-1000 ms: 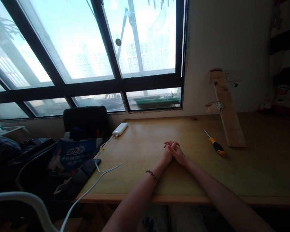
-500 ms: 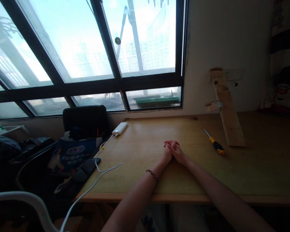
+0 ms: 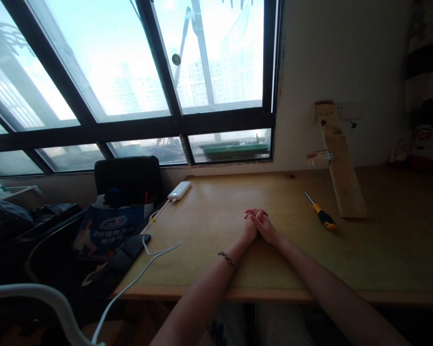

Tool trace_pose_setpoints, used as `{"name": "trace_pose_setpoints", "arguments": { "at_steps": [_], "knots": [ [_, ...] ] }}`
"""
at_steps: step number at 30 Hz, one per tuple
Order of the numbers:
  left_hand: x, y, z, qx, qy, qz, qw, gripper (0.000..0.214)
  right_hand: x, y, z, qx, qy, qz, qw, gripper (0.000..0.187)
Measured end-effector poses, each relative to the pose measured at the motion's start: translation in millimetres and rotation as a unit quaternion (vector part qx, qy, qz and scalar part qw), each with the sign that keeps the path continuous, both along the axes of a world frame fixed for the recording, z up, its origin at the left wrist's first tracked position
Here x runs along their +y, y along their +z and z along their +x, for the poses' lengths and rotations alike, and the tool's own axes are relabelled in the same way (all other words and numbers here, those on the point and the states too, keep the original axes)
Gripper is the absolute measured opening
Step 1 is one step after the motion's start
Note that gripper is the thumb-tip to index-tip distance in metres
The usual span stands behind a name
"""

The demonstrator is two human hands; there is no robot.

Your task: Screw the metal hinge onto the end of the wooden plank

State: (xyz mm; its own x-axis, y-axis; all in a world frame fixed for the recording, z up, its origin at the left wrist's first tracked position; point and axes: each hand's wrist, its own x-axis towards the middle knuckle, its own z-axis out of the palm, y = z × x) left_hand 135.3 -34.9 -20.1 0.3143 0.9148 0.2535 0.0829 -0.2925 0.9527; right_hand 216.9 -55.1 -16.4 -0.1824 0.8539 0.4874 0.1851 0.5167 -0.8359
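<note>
My left hand (image 3: 250,229) and my right hand (image 3: 268,230) are clasped on the wooden table (image 3: 209,216), fingers interlaced and closed on each other. No object shows between them. A braided bracelet (image 3: 226,258) circles my left wrist. To the right of my hands lies a screwdriver (image 3: 324,217) with a black and yellow handle, its tip pointing away from me. Beyond it a wooden board (image 3: 346,178) leans against the wall, with a small piece of wood (image 3: 317,157) joined to its side by a metal hinge (image 3: 328,155). Neither hand touches these.
A white power bank (image 3: 179,191) with a white cable (image 3: 144,269) sits at the table's left edge; the cable hangs over that edge. A black chair (image 3: 128,178) holding a blue bag (image 3: 110,230) stands at the left. Windows and a wall close off the back.
</note>
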Motion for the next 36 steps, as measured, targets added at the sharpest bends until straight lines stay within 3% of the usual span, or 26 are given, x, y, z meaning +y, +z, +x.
{"name": "trace_pose_setpoints", "arguments": {
  "at_steps": [15, 23, 36],
  "knots": [
    [1.0, -4.5, -0.9, 0.002, -0.023, 0.021, 1.0, 0.03, -1.6, 1.2, -1.4, 0.004, -0.003, 0.002, 1.0, 0.043],
    [-3.6, 3.5, -1.1, -0.007, -0.007, 0.011, 1.0, 0.032, -0.9, 0.5, -0.4, 0.0, 0.001, 0.0, 1.0, 0.043],
    [-1.7, 1.2, 0.8, -0.015, -0.005, 0.0, 1.0, 0.031, -0.1, -0.4, 0.0, 0.001, -0.001, 0.004, 1.0, 0.044]
  ]
}}
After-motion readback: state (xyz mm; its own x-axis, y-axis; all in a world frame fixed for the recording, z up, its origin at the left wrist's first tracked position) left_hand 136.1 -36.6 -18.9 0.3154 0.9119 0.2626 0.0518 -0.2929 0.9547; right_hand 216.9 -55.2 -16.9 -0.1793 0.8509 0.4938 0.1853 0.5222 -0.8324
